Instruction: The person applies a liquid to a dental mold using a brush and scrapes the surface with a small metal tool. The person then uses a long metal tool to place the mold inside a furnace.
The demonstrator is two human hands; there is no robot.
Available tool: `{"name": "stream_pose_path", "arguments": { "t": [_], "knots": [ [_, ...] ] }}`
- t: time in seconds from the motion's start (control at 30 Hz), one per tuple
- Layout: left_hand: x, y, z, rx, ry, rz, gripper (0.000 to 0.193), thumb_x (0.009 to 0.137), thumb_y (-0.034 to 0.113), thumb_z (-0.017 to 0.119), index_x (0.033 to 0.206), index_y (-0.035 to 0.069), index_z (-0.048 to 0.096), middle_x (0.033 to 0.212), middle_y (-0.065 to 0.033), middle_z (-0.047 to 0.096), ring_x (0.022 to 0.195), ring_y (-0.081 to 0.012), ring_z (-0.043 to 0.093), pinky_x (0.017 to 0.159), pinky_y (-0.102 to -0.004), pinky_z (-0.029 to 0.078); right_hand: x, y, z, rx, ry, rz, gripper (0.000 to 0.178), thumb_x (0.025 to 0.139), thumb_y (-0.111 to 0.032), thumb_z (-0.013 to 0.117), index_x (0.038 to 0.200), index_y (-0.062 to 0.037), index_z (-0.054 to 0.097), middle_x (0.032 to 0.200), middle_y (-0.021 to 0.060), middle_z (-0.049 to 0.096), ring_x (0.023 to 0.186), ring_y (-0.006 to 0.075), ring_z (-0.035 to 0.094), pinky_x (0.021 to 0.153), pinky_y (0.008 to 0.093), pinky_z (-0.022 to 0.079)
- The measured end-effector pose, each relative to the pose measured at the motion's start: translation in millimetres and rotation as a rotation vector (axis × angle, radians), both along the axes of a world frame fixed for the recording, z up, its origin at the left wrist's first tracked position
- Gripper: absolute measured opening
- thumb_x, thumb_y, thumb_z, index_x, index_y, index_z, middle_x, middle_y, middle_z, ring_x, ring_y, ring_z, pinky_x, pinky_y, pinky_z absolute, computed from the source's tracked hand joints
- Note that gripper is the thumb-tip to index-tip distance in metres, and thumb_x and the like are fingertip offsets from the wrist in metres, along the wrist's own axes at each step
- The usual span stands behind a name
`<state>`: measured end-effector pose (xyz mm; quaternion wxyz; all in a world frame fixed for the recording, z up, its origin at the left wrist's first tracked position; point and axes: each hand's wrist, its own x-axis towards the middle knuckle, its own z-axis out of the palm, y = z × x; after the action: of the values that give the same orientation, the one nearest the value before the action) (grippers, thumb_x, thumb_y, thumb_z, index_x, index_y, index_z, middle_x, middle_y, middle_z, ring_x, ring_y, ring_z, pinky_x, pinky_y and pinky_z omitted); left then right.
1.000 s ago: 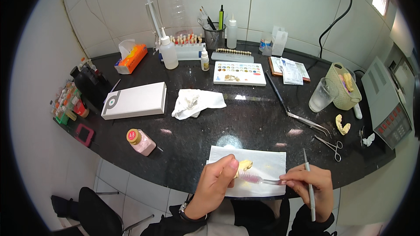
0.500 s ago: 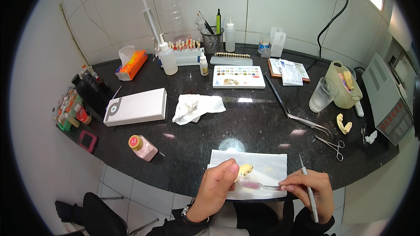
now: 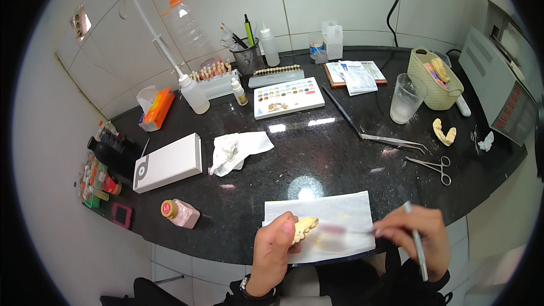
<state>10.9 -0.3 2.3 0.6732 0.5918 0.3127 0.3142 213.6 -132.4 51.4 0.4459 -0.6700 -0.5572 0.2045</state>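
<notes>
My left hand [image 3: 273,252] is closed around a pale yellow plaster dental cast [image 3: 306,226], its row of teeth showing past my thumb. A small blue mark is on the cast. My right hand [image 3: 416,241] pinches a clear toothbrush with pink bristles [image 3: 333,229], smeared by motion and just to the right of the cast. A slim metal knife-like tool [image 3: 419,249] is also tucked between the right fingers, slanting across the hand. Beneath both hands lies a white paper napkin [image 3: 317,204] with faint yellow specks.
To the right lie scissor-like forceps [image 3: 435,168], bent tweezers [image 3: 394,140] and another dental cast [image 3: 444,132]. A drinking glass [image 3: 407,102] stands by a woven basket [image 3: 433,82]. Left are a pink powder bottle [image 3: 184,214], white box [image 3: 169,161] and crumpled tissue [image 3: 238,150]. A paint palette [image 3: 289,97] sits behind.
My right hand has shifted right, and the toothbrush has come away from the cast. More of the cast's teeth show now. The whole view has tilted slightly.
</notes>
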Motion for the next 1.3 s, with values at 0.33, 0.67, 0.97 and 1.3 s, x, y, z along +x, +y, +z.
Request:
{"name": "stream_pose_path", "arguments": {
  "t": [0.33,0.67,0.97,1.3],
  "knots": [
    [-1.1,0.3,-2.1,-0.015,-0.016,-0.007,0.045,0.096,0.041,0.040,0.081,0.001,0.052,0.066,0.0005,0.045,0.059,-0.0051,0.040,0.052,-0.0204,0.032,37.5,22.8,-28.6,0.093,-0.372,-0.455,0.018,0.075,0.002,0.067,0.093,-0.0006,0.065,0.081,0.0122,0.062,0.075,0.0239,0.058,0.068,0.0320,0.046],
    [5.8,-3.9,6.8,-0.036,0.023,0.057,0.047,0.092,0.046,0.042,0.067,0.007,0.041,0.064,-0.0015,0.040,0.056,-0.0081,0.034,0.050,-0.0229,0.027,-27.9,-0.2,-42.5,0.504,0.580,-0.253,0.075,0.077,-0.070,0.050,0.097,0.0022,0.049,0.068,0.0106,0.053,0.050,0.0120,0.051,0.043,0.0210,0.042],
    [6.6,-5.3,7.4,-0.006,0.047,0.098,0.046,0.093,0.045,0.041,0.072,0.005,0.045,0.067,-0.0014,0.046,0.059,-0.0059,0.040,0.051,-0.0204,0.032,-66.5,36.2,-40.6,0.463,0.467,0.048,0.011,0.078,-0.005,0.069,0.083,-0.0007,0.060,0.080,0.0157,0.067,0.085,0.0294,0.068,0.091,0.0471,0.046],
    [4.8,-4.2,-1.8,0.096,0.039,0.103,0.044,0.096,0.041,0.041,0.074,0.003,0.046,0.068,0.0000,0.047,0.060,-0.0038,0.041,0.052,-0.0200,0.035,-74.7,40.4,-49.8,0.459,0.358,0.047,0.011,0.079,-0.006,0.066,0.085,-0.0050,0.057,0.073,0.0112,0.069,0.102,0.0363,0.062,0.108,0.0579,0.019]
  ]
}}
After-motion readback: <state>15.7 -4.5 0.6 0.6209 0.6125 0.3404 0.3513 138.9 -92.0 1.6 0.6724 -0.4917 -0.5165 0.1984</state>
